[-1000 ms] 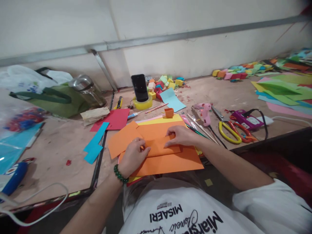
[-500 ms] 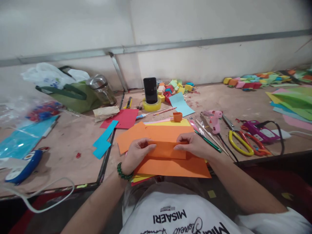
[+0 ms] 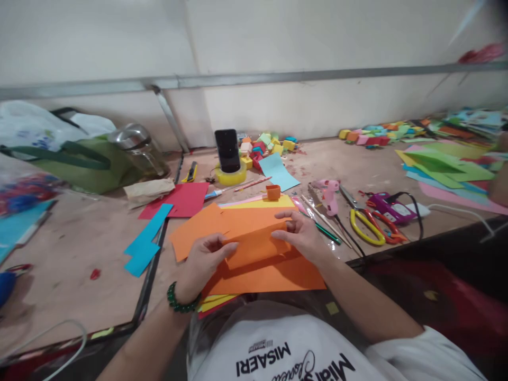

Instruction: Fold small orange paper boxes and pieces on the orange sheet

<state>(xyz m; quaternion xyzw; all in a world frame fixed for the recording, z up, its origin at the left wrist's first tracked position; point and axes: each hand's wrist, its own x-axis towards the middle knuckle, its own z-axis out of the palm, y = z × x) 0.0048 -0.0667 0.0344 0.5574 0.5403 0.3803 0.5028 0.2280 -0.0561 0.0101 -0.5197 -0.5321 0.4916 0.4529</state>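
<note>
An orange paper strip (image 3: 257,244) is held up between my two hands, over larger orange sheets (image 3: 270,278). My left hand (image 3: 204,259), with a green bead bracelet (image 3: 178,301) at the wrist, pinches the strip's left end between thumb and fingers. At the right end, my right hand (image 3: 299,235) grips it with thumb and fingers. The strip tilts up toward the right. A small folded orange paper piece (image 3: 273,192) stands on the yellow sheet behind the orange ones.
Behind stand a phone (image 3: 227,151) on a yellow tape roll (image 3: 230,173) and several paper cubes (image 3: 262,148). To the right lie a pink glue gun (image 3: 329,196), yellow-handled scissors (image 3: 367,227) and a green pen (image 3: 327,232). Blue strips (image 3: 148,235) lie left.
The view has turned to the right, so things appear further left. My right hand has lifted its end of the orange strip, which now slants.
</note>
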